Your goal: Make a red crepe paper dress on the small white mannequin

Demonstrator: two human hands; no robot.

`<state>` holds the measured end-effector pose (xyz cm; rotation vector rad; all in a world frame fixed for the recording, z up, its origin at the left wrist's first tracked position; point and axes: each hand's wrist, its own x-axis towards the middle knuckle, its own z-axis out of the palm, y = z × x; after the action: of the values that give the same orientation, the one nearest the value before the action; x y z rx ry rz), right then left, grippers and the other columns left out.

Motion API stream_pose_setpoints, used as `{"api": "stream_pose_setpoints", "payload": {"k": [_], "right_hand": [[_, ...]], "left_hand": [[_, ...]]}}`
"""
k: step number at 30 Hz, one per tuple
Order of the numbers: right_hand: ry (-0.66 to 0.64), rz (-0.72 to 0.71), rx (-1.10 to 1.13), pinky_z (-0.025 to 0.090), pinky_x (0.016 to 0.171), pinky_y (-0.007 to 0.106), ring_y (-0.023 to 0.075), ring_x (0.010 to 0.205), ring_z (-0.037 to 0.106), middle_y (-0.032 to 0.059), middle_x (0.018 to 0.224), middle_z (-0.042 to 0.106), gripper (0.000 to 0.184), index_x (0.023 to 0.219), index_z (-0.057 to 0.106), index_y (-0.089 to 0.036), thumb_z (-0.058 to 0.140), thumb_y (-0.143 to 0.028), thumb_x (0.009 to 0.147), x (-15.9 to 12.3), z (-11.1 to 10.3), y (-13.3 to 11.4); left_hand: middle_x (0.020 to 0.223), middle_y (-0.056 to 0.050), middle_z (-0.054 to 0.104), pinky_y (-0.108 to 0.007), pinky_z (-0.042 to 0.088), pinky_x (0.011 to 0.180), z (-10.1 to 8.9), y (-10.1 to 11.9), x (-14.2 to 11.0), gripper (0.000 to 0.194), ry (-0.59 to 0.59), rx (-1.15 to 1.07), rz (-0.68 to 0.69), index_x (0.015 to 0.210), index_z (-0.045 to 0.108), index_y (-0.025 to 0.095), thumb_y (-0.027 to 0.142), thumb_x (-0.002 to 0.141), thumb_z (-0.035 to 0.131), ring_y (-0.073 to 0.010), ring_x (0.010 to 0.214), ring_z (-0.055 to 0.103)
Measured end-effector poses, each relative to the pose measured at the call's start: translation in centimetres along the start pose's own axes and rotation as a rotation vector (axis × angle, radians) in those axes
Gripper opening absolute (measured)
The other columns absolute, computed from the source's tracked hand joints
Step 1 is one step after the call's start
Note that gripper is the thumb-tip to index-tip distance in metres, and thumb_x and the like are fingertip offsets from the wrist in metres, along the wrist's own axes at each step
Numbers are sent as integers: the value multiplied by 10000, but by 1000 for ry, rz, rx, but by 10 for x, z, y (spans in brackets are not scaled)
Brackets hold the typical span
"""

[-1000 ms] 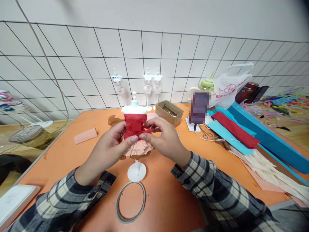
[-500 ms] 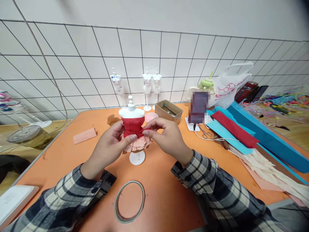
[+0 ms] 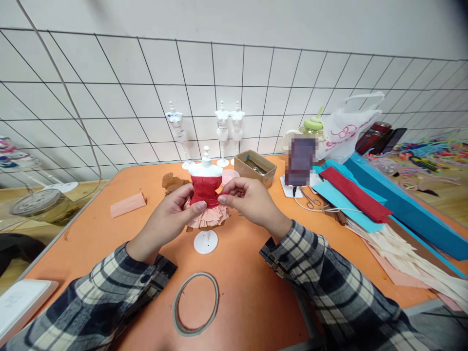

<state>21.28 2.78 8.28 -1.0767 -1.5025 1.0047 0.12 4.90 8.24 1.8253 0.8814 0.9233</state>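
Note:
A small white mannequin on a round white stand wears a red paper bodice over a ruffled pink paper skirt. It stands upright on the orange table. My left hand grips the figure's waist from the left, thumb pressed on the front. On the right, my right hand pinches the red paper at the waist. Both hands are closed on the dressed figure.
A ring of tape lies near me. A folded pink paper strip is at left. Three bare mannequins stand by the wire grid. A cardboard box, a phone on a stand, scissors, and red, blue and cream paper sheets fill the right.
The mannequin has been lowered and set a little farther from me, standing on the table. My hands stayed on its waist, fingers shifting on the red paper.

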Motion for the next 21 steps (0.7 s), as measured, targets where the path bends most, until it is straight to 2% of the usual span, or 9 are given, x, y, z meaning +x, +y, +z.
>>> {"api": "stream_pose_setpoints", "payload": {"k": [4, 8, 11, 15, 17, 19, 21], "right_hand": [[41, -35, -10, 462, 581, 246, 111, 610, 580, -10, 703, 664, 121, 776, 673, -171, 748, -261, 745, 1, 3, 4], [48, -76, -46, 448, 606, 254, 109, 628, 558, -8, 730, 657, 94, 782, 665, -170, 720, -244, 764, 4, 1, 8], [-2, -92, -62, 435, 598, 249, 105, 629, 537, -15, 723, 637, 84, 777, 659, -168, 716, -228, 760, 4, -2, 7], [-136, -71, 12, 451, 611, 250, 101, 633, 529, -27, 727, 602, 150, 912, 692, -171, 701, -233, 775, 3, -3, 4], [-185, -50, 32, 455, 608, 251, 100, 630, 526, -25, 725, 597, 158, 924, 700, -167, 694, -248, 789, 2, -2, 4], [-170, -30, 32, 451, 584, 244, 101, 622, 529, -22, 717, 597, 149, 886, 695, -163, 705, -276, 789, 1, 1, 4], [-116, -15, 24, 452, 570, 238, 105, 626, 549, -19, 725, 612, 154, 890, 689, -166, 703, -286, 796, -1, 6, 4]], "left_hand": [[1147, -106, 697, -312, 542, 809, 2, 2, -1, 535, -13, -8, 6, 1276, 601, 179, 516, 864, 661, -248, 993, 647], [1075, -90, 715, -293, 541, 731, 7, 9, -7, 505, 80, 63, 19, 1222, 638, 192, 585, 952, 472, -224, 885, 652], [1032, -78, 722, -291, 536, 696, 6, 13, -10, 484, 93, 135, -2, 1194, 655, 203, 584, 935, 506, -238, 887, 651], [1070, -91, 720, -328, 548, 793, -2, 6, -4, 515, 8, 40, -21, 1169, 654, 185, 612, 917, 516, -256, 959, 658], [1085, -98, 716, -346, 545, 830, -4, 1, 0, 536, 3, 20, -17, 1174, 642, 180, 628, 911, 513, -254, 968, 660], [1088, -91, 714, -351, 543, 821, -6, -1, 1, 527, 112, 66, 4, 1211, 610, 195, 617, 905, 535, -253, 979, 656], [1072, -65, 715, -354, 533, 819, -6, 2, -3, 449, 282, 211, 40, 1184, 615, 227, 579, 912, 551, -252, 980, 648]]}}
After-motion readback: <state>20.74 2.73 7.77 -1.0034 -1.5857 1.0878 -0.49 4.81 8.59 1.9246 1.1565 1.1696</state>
